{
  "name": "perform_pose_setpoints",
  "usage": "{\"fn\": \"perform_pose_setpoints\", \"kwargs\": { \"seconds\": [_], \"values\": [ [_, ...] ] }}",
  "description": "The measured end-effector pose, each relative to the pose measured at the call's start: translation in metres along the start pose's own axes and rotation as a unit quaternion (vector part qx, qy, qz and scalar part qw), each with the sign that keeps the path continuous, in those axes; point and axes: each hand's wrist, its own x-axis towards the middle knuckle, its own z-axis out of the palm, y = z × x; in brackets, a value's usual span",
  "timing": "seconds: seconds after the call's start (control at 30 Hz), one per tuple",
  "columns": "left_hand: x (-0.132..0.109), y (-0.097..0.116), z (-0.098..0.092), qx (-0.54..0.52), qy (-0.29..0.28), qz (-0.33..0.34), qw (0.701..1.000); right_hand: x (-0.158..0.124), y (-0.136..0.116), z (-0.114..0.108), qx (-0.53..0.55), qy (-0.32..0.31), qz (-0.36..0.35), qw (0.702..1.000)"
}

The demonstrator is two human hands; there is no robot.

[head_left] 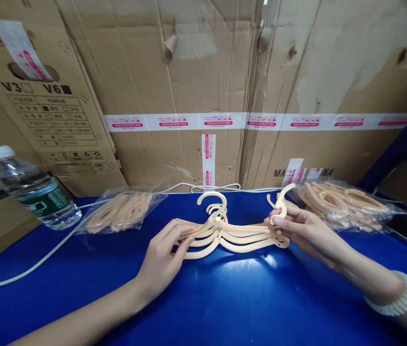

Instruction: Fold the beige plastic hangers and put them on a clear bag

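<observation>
A small stack of cream plastic hangers (225, 233) lies flat on the blue table (225, 298), hooks pointing away from me. My left hand (163, 254) rests on the stack's left ends, fingers stretched out and pressing them. My right hand (297, 230) pinches one more cream hanger (281, 202) by its hook end at the stack's right end, lifted a little above the others. A pale beaded bracelet (398, 295) is on my right wrist.
A clear bag of cream hangers (124, 211) lies at the left, a fuller bag (344, 202) at the right. A water bottle (33, 190) lies on its side far left. A white cable (44, 254) runs across the table. Cardboard boxes (203, 86) wall the back.
</observation>
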Motion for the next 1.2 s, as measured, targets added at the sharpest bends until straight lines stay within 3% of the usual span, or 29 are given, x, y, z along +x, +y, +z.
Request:
{"fn": "perform_pose_setpoints", "kwargs": {
  "seconds": [0.5, 0.73, 0.93, 1.2],
  "values": [
    [0.0, 0.002, -0.001, 0.033, 0.018, 0.035, 0.999, -0.001, -0.003, 0.0, 0.053, -0.077, 0.118, 0.989],
    [-0.001, 0.002, 0.001, 0.032, 0.016, 0.055, 0.998, -0.002, 0.0, 0.002, 0.05, -0.09, 0.083, 0.991],
    [-0.004, 0.004, 0.001, 0.037, 0.0, 0.063, 0.997, -0.005, -0.001, 0.009, -0.034, -0.042, 0.04, 0.998],
    [-0.003, 0.002, 0.002, 0.027, 0.008, 0.052, 0.998, -0.006, -0.003, 0.009, -0.017, -0.042, 0.05, 0.998]
  ]
}}
